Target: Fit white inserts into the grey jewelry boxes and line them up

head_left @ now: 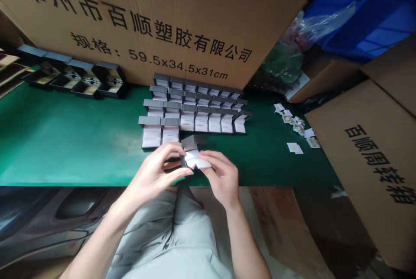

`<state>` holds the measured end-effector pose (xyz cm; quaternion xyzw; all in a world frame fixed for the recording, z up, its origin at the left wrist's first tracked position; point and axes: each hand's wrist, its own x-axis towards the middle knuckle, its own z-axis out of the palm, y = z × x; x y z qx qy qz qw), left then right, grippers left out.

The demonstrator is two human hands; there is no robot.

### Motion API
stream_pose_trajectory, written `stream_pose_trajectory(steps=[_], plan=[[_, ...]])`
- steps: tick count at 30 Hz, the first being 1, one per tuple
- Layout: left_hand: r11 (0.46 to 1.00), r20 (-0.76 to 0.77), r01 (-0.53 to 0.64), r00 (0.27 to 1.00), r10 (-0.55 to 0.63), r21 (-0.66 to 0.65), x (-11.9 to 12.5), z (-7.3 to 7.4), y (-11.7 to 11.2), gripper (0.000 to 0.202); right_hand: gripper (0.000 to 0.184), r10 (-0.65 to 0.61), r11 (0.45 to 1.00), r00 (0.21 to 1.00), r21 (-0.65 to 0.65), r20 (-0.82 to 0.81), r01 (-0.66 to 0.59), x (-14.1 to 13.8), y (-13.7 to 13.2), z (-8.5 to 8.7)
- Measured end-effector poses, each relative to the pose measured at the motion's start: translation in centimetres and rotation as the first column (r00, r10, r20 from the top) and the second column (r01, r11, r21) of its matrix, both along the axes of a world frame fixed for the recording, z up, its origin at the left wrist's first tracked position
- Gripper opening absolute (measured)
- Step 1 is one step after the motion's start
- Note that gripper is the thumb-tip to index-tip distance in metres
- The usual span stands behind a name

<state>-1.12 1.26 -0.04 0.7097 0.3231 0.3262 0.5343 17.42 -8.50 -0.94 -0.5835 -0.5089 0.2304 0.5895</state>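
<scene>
The left hand (152,175) and right hand (222,176) pinch a small grey box (191,142) with its white card insert (196,160) above the near edge of the green work mat (65,140), where a loose pinch could drop it or crease the card.

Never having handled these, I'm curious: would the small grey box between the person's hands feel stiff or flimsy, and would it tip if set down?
The small grey box probably feels stiff and light: its shell looks square and firm. Set down open like the boxes in the rows, it may tip backward if pushed, since the raised lid sits at the back.
</scene>
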Motion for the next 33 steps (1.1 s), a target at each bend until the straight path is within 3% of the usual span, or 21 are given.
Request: stream_pose_trajectory(steps=[6,21,25,33], plan=[[0.997,0.041,-0.012,0.999,0.009,0.082,0.0,-0.4,-0.2,0.029,0.016,-0.001,0.998,0.994,-0.057,0.106,0.007,0.1,0.3,0.2],[0.998,0.075,-0.040,0.997,0.036,0.058,-0.3,-1.1,-0.2,0.026,0.017,-0.020,0.996,0.979,0.088,0.204,0.002,-0.5,0.5,0.7],[0.996,0.074,-0.040,0.997,0.035,0.076,-0.3,-1.0,-0.4,0.027,0.014,0.010,0.998,0.980,0.066,0.201,-0.024,-0.3,0.6,0.9],[0.994,0.020,-0.038,0.999,0.036,0.099,-0.1,-0.7,-0.7,0.032,0.017,0.024,0.998,0.911,0.042,0.411,-0.045,0.1,0.8,1.2]])
